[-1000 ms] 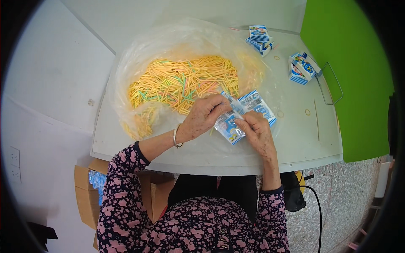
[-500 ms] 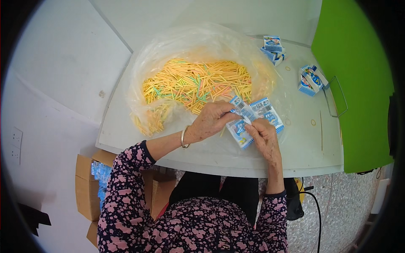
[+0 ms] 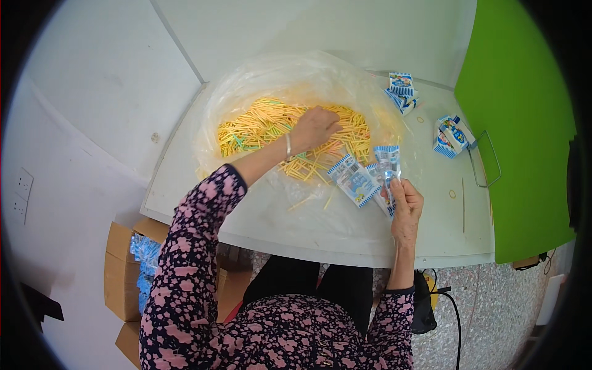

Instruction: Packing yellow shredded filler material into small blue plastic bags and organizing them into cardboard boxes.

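A large clear plastic bag (image 3: pixel 246 92) lies spread on the table, holding a heap of thin stick-shaped pieces (image 3: pixel 259 126), mostly yellow with some green and pink. My left hand (image 3: pixel 316 129) is over the heap, fingers curled down at the sticks; whatever is between them is hidden. My right hand (image 3: pixel 407 206) grips a blue-and-white packet (image 3: pixel 387 163), upright between thumb and fingers at the bag's right edge. Beside it, another flat blue-and-white packet (image 3: pixel 354 180) lies on the bag. A few loose sticks lie on the plastic nearer to me.
Blue-and-white packets (image 3: pixel 401 85) sit at the back right, and more packets (image 3: pixel 452 135) lie beside a wire stand (image 3: pixel 489 161). A green panel (image 3: pixel 524 123) borders the right side. Below left, a cardboard box (image 3: pixel 120 265) holds blue packaging. Rubber bands and a thin stick (image 3: pixel 464 206) lie right.
My left hand has let go of the packet and moved up and away onto the stick heap. The right hand has shifted slightly right, keeping a packet, now held upright.
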A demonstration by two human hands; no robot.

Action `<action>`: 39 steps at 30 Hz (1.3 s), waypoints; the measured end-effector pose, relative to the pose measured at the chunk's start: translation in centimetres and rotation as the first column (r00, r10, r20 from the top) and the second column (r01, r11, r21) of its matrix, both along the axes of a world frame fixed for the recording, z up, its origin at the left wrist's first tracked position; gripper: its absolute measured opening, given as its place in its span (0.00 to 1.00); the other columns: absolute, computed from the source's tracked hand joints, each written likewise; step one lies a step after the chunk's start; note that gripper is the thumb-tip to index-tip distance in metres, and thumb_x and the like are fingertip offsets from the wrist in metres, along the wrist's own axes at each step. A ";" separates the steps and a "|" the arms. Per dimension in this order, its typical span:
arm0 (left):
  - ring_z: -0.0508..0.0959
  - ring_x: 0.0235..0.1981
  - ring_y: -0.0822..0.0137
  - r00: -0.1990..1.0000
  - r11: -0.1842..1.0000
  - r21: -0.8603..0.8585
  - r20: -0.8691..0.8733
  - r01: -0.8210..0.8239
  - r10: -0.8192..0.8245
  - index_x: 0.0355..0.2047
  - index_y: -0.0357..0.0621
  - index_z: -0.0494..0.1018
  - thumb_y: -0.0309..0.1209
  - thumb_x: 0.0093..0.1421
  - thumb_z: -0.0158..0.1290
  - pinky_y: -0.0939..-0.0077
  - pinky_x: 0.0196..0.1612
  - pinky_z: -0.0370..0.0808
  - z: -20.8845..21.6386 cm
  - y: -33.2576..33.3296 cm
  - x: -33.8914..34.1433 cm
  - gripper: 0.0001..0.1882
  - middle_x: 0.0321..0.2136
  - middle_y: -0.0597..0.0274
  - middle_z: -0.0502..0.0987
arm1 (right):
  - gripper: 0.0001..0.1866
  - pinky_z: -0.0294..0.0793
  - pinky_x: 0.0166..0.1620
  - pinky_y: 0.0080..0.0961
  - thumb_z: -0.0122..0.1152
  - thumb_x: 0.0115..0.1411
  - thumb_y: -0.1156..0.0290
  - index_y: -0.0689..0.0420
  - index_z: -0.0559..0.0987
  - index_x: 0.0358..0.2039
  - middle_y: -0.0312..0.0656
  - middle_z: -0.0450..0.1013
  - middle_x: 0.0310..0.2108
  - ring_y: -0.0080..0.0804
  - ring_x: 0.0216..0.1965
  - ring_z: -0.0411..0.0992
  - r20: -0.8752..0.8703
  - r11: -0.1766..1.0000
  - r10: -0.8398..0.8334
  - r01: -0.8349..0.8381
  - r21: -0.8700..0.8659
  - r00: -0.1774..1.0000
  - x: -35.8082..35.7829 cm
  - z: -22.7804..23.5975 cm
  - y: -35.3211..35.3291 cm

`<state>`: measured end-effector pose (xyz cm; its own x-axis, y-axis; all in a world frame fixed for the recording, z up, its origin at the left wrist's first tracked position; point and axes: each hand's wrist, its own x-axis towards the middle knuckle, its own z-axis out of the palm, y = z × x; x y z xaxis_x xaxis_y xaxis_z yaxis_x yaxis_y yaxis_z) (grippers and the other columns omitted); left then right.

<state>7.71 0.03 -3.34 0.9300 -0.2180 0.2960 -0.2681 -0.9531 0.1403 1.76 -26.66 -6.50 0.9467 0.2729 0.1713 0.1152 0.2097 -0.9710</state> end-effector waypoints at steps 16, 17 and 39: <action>0.70 0.41 0.56 0.982 0.714 0.684 0.018 -0.150 0.189 0.36 0.39 0.72 0.33 0.51 0.46 0.60 0.46 0.61 -4.1 -4.2 5.0 0.15 0.34 0.52 0.74 | 0.14 0.53 0.24 0.10 0.52 0.60 0.67 0.61 0.74 0.21 0.27 0.66 0.19 0.10 0.21 0.55 -0.002 0.993 -0.068 0.068 0.093 0.998 0.5 -0.5 -0.3; 0.70 0.40 0.57 0.984 0.739 0.652 0.072 -0.172 0.166 0.35 0.39 0.72 0.32 0.51 0.46 0.60 0.46 0.61 -4.4 -4.0 5.0 0.13 0.33 0.52 0.74 | 0.14 0.53 0.24 0.10 0.52 0.61 0.67 0.61 0.74 0.21 0.28 0.67 0.19 0.10 0.21 0.55 0.003 0.993 -0.062 0.062 0.099 0.998 0.6 -0.6 -0.3; 0.76 0.32 0.63 0.981 -0.407 -0.894 -0.155 -0.189 -0.116 0.36 0.37 0.65 0.33 0.62 0.44 0.72 0.35 0.74 1.8 -0.8 -4.2 0.10 0.28 0.54 0.73 | 0.16 0.65 0.44 0.16 0.48 0.62 0.64 0.63 0.72 0.43 0.41 0.72 0.37 0.22 0.38 0.69 -0.275 0.859 -0.014 0.152 0.489 0.961 -0.4 1.7 10.0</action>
<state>3.47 -0.76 -1.54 0.9657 0.2489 -0.0741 -0.0767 0.5460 0.8343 1.40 -16.65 -4.77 0.9910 0.1332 0.0152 -0.0797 0.6758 -0.7327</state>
